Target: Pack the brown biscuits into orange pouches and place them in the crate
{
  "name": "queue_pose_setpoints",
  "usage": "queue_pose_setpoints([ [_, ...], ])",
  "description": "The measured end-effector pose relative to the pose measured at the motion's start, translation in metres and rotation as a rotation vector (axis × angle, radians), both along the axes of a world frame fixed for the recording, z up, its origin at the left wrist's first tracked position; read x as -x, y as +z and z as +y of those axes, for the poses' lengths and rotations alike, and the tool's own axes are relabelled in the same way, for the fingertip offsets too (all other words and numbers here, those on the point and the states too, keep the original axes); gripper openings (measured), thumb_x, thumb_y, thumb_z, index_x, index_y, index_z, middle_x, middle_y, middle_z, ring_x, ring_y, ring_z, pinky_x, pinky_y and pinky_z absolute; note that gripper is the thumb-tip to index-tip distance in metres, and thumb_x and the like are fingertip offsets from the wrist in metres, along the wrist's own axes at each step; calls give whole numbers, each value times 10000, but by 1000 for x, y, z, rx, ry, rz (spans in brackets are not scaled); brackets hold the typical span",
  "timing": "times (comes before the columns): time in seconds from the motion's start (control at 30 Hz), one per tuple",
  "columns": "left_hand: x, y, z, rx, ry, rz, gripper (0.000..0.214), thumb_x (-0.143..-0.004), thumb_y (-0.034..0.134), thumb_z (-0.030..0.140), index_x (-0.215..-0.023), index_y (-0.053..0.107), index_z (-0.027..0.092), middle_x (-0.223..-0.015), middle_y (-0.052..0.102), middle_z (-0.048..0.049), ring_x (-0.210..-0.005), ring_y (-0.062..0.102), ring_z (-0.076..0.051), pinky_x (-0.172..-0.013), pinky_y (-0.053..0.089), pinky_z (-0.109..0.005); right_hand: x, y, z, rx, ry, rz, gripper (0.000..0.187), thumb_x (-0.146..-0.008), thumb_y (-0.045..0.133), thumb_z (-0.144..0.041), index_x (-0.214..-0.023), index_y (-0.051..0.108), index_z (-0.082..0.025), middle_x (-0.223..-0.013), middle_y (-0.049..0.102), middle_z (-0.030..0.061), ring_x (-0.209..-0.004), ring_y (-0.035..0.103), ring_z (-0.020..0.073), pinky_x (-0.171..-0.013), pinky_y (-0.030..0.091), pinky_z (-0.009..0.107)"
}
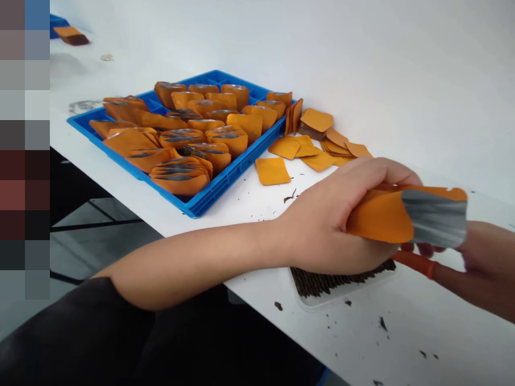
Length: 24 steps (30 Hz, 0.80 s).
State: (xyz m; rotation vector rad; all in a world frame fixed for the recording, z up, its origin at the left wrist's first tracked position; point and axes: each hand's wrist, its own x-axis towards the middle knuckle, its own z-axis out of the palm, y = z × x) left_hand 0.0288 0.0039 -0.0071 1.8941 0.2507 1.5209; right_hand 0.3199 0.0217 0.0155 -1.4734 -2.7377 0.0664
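My left hand is closed around an orange pouch whose open mouth, showing a silvery inner lining, faces right. Just beyond it is my right hand, partly hidden behind the pouch. One of its digits wears an orange finger cot and points left, towards a clear plastic container. Dark thin strips lie packed in rows in that container, under my left hand. The other right fingertips barely show below the pouch, so their grip is unclear.
A blue divided tray holds many upright orange pouches. Flat orange pouches lie loosely beside it. Dark crumbs dot the white table. Another orange pouch sits at the far left. The table's front edge runs diagonally.
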Motion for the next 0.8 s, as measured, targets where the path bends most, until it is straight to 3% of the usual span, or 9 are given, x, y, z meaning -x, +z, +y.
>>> queue_pose_setpoints([
  [0.07,0,1,-1,0,-16,-4,206,-882,588,41,-1028,533,176,-921,744,-21,-879,729,-109,-865,604,-259,-3,-2,-2,10,67,-48,356,-948,542,-613,-800,627,-300,-538,580,-58,-390,476,150,-396,431,299],
  [0.2,0,1,-1,-11,-13,-8,213,-889,594,27,-1027,527,174,-930,744,-28,-876,727,-96,-863,594,-235,-5,-5,-4,-50,135,-95,225,-973,524,-474,-861,598,-293,-689,658,-26,-565,618,186,-528,523,318],
  [0.33,0,-1,-1,-37,74,33,189,-902,624,87,-1029,536,196,-968,732,-32,-921,682,-128,-898,580,-289,3,-6,-4,-101,156,-61,239,-933,547,-449,-765,523,-281,-589,570,-32,-476,534,176,-459,455,307],
  [0.43,1,-2,-1,-51,94,59,169,-908,637,137,-1042,548,190,-1026,706,-57,-951,671,-149,-907,578,-314,7,-7,-4,-97,145,-34,248,-905,539,-467,-739,528,-283,-564,558,-28,-439,517,183,-420,432,315],
  [0.6,2,-3,-1,-21,79,78,197,-895,643,158,-1054,537,206,-1075,708,-66,-1017,691,-172,-957,592,-337,-4,-12,-4,-39,90,-94,293,-918,575,-576,-854,590,-290,-733,674,12,-595,650,233,-516,531,362],
  [0.8,1,-5,-1,8,114,125,229,-886,643,202,-1080,523,228,-1145,721,-64,-1070,707,-190,-1010,603,-348,-15,-15,-6,-31,26,-143,413,-942,530,-690,-835,535,-291,-703,624,8,-582,608,234,-537,529,391],
])
